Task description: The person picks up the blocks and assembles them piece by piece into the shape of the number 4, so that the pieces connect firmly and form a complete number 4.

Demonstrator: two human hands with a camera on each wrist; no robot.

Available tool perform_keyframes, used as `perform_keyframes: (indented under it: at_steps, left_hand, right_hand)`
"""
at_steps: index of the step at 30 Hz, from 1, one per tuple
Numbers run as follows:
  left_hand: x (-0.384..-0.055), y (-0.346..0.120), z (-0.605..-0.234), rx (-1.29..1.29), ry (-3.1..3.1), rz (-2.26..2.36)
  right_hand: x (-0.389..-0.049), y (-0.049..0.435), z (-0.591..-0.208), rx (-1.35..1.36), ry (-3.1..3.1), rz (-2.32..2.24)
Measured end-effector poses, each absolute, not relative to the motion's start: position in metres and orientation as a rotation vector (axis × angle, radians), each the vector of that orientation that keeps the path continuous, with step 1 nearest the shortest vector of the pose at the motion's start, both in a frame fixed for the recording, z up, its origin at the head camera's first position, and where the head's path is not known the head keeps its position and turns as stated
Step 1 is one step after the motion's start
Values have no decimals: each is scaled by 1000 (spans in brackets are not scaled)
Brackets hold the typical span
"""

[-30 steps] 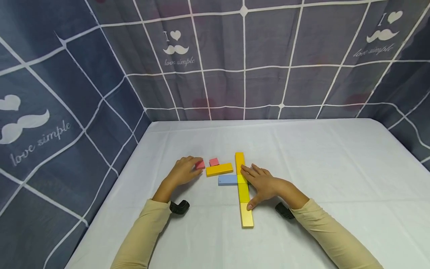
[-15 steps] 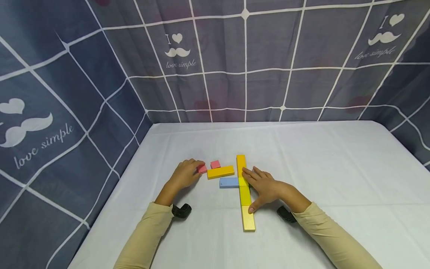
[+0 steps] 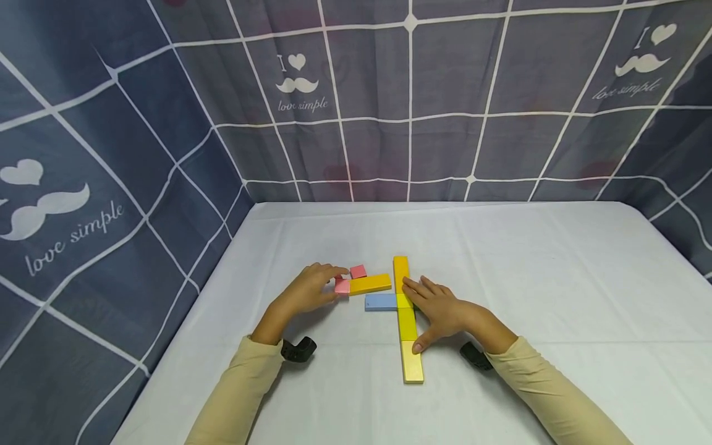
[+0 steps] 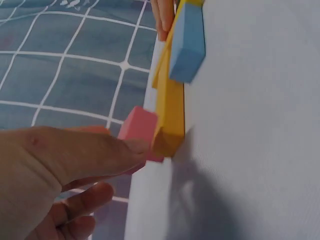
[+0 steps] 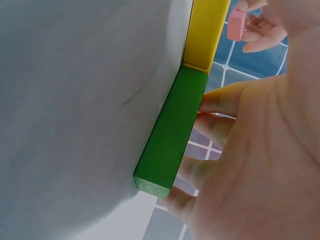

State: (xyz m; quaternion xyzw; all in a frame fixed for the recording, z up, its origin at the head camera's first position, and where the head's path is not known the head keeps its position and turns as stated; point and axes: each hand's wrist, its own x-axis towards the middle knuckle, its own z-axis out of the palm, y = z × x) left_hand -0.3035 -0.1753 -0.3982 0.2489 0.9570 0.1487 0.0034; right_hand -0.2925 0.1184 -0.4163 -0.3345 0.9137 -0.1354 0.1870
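Observation:
Between its thumb and fingers, my left hand (image 3: 311, 289) pinches a pink block (image 4: 137, 127) at the left end of an orange-yellow block (image 3: 371, 284). Whether those two blocks touch, I cannot tell. A second pink block (image 3: 358, 271) lies just behind. My right hand (image 3: 439, 312) rests with spread fingers over a column of yellow blocks (image 3: 406, 324), its thumb at the pale near one. A blue block (image 3: 381, 302) sticks out left from the column. In the right wrist view a green block (image 5: 172, 130) lies under the hand, mostly hidden in the head view.
A white cloth (image 3: 534, 266) covers the table. Dark grey-blue curtains with white grid lines (image 3: 367, 148) hang behind and at the sides. Each wrist wears a black camera (image 3: 298, 350).
My left hand has brought the pink block rightward to the end of the orange-yellow block. My right hand stays where it was. The head view has shifted slightly.

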Motion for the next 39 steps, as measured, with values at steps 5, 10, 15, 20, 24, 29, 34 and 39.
perform_keyframes:
  at_steps: [5,10,15,20,24,29,34,39]
  left_hand:
    - [-299,-169,-396,884,2945,425]
    - [-298,-164,-399,937,2879,404]
    - [-296,-162,-400,949,2878,411]
    - [-295,-159,-402,963,2916,439]
    - [-294,-158,-404,940,2934,453]
    - [-293,-157,-404,908,2915,460]
    - [-293,-157,-405,884,2901,444]
    - [-294,-156,-406,872,2906,415]
  right_hand:
    - [-293,119,-417,-943,2574,-380]
    - [-292,120,-417,-947,2570,-387]
    - [-292,120,-417,-944,2570,-389]
    - [-293,120,-416,-944,2569,-398]
    - [-293,120,-416,-950,2563,-392]
    - [-293,120,-414,-958,2559,-378]
    - [-294,120,-415,-957,2556,-383]
    - [-295,120,-417,-954,2558,-395]
